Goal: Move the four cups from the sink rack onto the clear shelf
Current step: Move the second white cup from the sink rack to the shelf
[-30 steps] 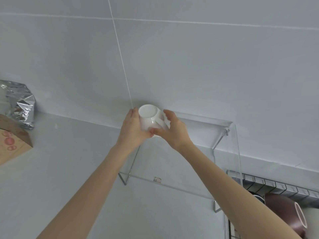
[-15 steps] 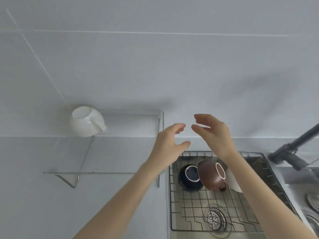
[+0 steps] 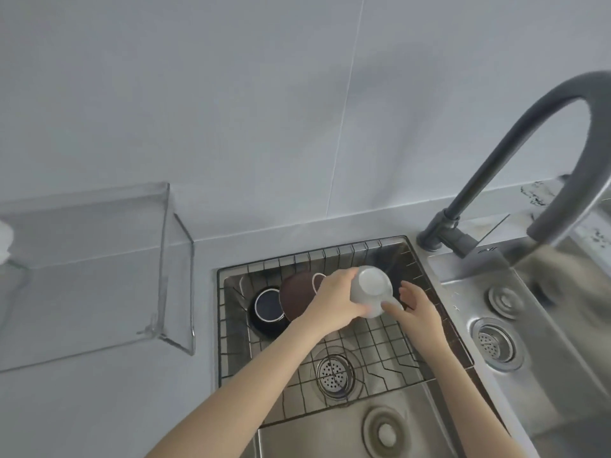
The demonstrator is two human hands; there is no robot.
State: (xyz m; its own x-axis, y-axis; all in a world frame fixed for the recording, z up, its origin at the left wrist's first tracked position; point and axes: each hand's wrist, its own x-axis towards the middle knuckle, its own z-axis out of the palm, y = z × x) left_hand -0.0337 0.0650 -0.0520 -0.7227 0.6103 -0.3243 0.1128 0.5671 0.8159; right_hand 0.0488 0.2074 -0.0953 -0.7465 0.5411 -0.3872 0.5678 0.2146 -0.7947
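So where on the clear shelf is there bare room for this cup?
The shelf top is bare from the white cup at its left end to its right edge beside the rack. The rack's back left is crowded: dark cup and brown cup touch there.

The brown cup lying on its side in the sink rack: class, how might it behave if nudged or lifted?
The brown cup lies on its side on the wire rack, so a nudge would probably roll it, though the dark cup close beside it may block that. It looks like glazed ceramic: likely rigid, breakable and perhaps slippery, so a firm grip seems wise.
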